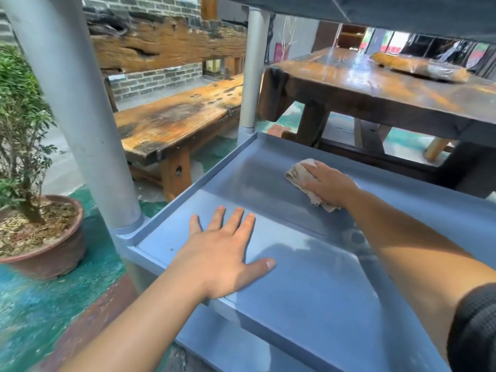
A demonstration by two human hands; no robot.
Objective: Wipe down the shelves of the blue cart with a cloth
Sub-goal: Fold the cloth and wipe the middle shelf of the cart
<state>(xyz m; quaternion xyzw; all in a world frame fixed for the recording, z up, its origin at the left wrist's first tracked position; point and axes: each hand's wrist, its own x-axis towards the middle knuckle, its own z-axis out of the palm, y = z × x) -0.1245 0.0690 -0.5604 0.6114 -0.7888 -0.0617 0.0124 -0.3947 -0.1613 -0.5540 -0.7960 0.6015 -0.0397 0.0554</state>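
The blue cart (295, 304) fills most of the view, and everything else is placed from it: its middle shelf (268, 189) lies open under the camera, with the dark underside of an upper shelf at the top edge and a lower shelf glimpsed beneath the near lip. Two grey posts (80, 111) rise from the shelf's left corners. Beyond the cart's far edge stand a heavy wooden table (375, 89) and, to the far left of it, a wooden bench (182, 119); a potted shrub (35, 210) sits on the green floor off the cart's left side. On the shelf itself, the left hand (225, 253) rests flat near the front-left corner, palm down and fingers spread wide, holding nothing and seemingly bracing the cart. The right hand (330, 183) reaches toward the far edge, palm pressed on the cloth (300, 175), a crumpled beige rag that pokes out on both sides of the hand; the fingers lie fairly flat over it rather than gripping. The step in hand looks like wiping this middle shelf, with the back portion under work. The next move probably calls for steady downward pressure while sweeping the rag across toward the left rim and into the corners by the posts, where dust tends to gather.
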